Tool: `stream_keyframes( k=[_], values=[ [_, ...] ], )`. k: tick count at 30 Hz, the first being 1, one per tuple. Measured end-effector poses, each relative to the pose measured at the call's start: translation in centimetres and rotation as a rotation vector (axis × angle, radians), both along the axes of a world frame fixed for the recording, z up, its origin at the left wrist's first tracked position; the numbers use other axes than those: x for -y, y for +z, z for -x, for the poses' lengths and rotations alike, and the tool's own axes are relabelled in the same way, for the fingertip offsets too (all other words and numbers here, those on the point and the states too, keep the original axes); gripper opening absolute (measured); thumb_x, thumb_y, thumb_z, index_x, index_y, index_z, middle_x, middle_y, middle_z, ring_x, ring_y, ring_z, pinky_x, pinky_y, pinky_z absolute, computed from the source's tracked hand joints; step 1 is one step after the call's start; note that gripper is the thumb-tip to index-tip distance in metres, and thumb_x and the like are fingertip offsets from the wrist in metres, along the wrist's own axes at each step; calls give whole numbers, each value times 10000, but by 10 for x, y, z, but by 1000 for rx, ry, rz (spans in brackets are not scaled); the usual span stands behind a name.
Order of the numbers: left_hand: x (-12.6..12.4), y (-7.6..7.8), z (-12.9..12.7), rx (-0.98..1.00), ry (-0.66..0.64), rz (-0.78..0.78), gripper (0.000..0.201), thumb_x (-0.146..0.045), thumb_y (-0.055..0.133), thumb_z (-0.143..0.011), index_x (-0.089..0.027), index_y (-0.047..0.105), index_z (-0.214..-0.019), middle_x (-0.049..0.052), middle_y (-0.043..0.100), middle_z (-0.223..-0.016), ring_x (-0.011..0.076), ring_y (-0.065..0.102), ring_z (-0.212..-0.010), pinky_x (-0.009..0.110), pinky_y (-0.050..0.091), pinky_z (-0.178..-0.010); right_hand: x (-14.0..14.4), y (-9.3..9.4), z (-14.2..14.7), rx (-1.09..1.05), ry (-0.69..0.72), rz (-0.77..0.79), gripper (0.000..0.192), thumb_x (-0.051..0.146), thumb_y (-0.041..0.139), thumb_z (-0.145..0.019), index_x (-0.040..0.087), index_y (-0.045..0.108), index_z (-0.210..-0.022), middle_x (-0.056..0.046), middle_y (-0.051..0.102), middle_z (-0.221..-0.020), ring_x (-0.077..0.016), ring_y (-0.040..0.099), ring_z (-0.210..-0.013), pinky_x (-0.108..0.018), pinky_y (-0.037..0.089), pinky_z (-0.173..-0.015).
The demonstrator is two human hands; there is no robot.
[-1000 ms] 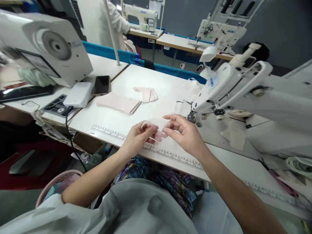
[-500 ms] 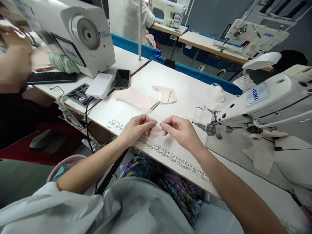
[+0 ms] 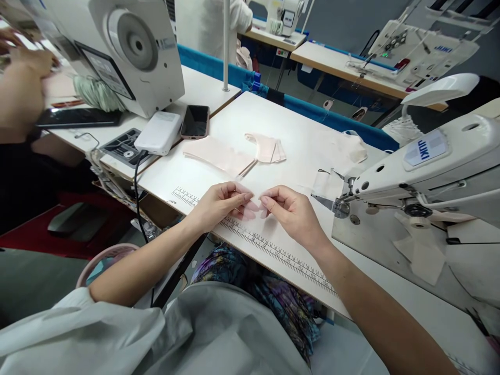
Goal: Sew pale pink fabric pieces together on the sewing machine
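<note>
Head view: left hand (image 3: 219, 205) and right hand (image 3: 291, 213) meet just above the printed ruler strip (image 3: 273, 250) at the near table edge, each pinching one end of a small translucent pale fabric piece (image 3: 254, 204), held taut between the fingertips, seemingly to line up its edges. Beyond the ruler lie stacked pink fabric pieces (image 3: 219, 155); to its right stands the sewing machine (image 3: 429, 161), labelled "JUKI".
</note>
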State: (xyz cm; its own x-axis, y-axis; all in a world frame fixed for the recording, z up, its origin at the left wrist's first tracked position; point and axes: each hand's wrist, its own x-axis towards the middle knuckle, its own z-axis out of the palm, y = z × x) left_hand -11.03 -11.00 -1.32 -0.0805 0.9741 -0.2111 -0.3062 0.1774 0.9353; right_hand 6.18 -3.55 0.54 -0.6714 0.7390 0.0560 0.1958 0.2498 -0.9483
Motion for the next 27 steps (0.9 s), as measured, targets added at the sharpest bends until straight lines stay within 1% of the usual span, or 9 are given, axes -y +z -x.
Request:
stream_keyframes(
  k=[8,11,14,16,19,21,23,25,27],
  values=[
    [1,2,0,-65,-36,-10,413,-484,772,-733,-144,554,-817,46,715,-749,129,681,-614,210,549,-565,2,2,-3,30,-15,-18,190,357,596,-868,172,613,-828,8,631,-667,-120,613,-604,-249,489,-591],
    [4,2,6,-244,-11,-85,342,-455,686,-827,-148,549,-885,47,699,-773,123,660,-612,226,547,-568,4,2,-3,70,-12,-15,187,352,589,-867,174,610,-811,4,639,-683,-115,610,-585,-243,476,-567],
    [14,0,17,-537,131,-180,310,-398,607,-895,-146,549,-1066,45,679,-825,117,633,-633,232,536,-576,6,0,-1,143,-25,-46,152,314,575,-869,180,612,-808,-2,661,-719,-106,584,-537,-251,463,-548],
    [24,-2,23,-755,260,-233,312,-358,571,-917,-157,544,-1154,58,665,-909,129,626,-715,224,516,-564,6,-3,1,216,-36,-152,125,266,555,-875,188,610,-794,-6,670,-736,-119,592,-571,-264,465,-574],
    [39,-5,24,-1130,379,-403,224,-264,532,-931,-178,589,-1129,78,646,-1015,163,603,-852,249,509,-601,6,-8,5,366,-61,-429,78,227,557,-882,187,624,-876,-30,683,-800,-166,623,-699,-294,469,-629],
    [44,-6,23,-1312,358,-564,205,-176,518,-923,-183,602,-1109,84,656,-1051,191,596,-936,316,530,-724,5,-9,4,448,-90,-633,159,220,549,-899,167,618,-1032,-61,686,-893,-193,626,-754,-313,464,-624],
    [44,-7,22,-1381,288,-682,265,-104,499,-910,-188,587,-1145,88,664,-1099,213,589,-1015,386,523,-843,6,-7,0,462,-96,-823,238,196,500,-927,146,592,-1141,-91,675,-972,-216,623,-822,-338,480,-664],
    [41,-6,24,-1384,202,-722,329,-69,470,-907,-189,564,-1199,95,657,-1161,224,578,-1075,422,513,-901,7,-4,-6,416,-35,-957,248,162,445,-947,142,600,-1140,-109,668,-1011,-233,609,-908,-368,499,-763],
    [38,-5,25,-1374,139,-720,355,-68,442,-915,-183,551,-1233,104,648,-1198,231,569,-1111,435,515,-917,9,-2,-14,368,90,-1008,257,134,430,-948,145,619,-1123,-111,674,-1034,-237,595,-967,-387,497,-838]
  ],
)
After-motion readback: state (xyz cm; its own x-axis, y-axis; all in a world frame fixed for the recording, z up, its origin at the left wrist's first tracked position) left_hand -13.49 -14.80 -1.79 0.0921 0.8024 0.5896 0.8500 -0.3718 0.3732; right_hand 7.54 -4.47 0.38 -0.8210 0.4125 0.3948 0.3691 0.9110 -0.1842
